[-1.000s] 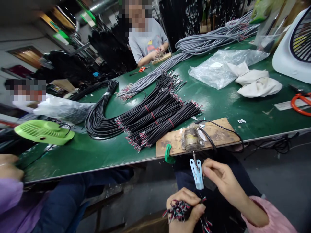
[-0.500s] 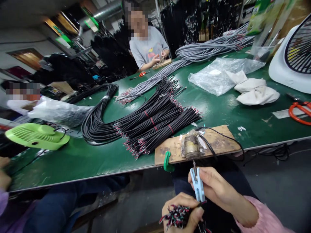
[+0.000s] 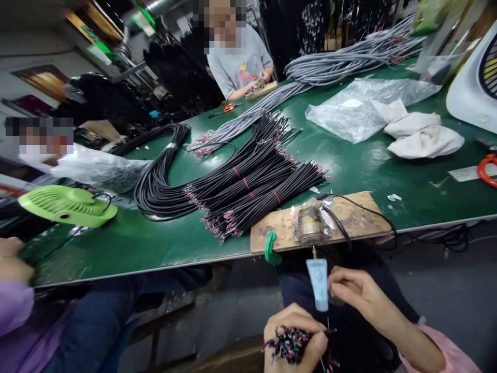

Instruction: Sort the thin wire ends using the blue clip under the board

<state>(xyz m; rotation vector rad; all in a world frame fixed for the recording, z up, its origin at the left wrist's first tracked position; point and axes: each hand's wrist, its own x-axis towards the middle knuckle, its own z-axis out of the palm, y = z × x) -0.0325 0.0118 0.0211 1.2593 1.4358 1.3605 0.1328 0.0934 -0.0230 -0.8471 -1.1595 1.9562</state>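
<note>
My left hand (image 3: 295,336) is closed round a bundle of thin black cables (image 3: 286,346) whose red, white and green wire ends stick out. One cable end reaches out past its thumb, below a light blue clothespin (image 3: 318,285). The clothespin hangs from the shaft of a small motor (image 3: 309,225), and its outline is widened and smeared, as if spinning. My right hand (image 3: 359,292) is just right of the clothespin, apart from it, fingers loosely bent with nothing visible in them. The motor is fixed on a wooden board (image 3: 361,215) at the table's front edge.
A green clamp (image 3: 271,248) grips the board's left end. Black cable bundles (image 3: 256,194), grey cables (image 3: 330,67), a plastic bag (image 3: 365,109), a white cloth (image 3: 425,134) and a green fan (image 3: 68,204) lie on the green table (image 3: 155,251). Co-workers sit opposite and at left.
My right hand has let go of the clothespin and drawn back to the right. The clothespin, sharp before, now looks smeared. The left hand still holds its cables.
</note>
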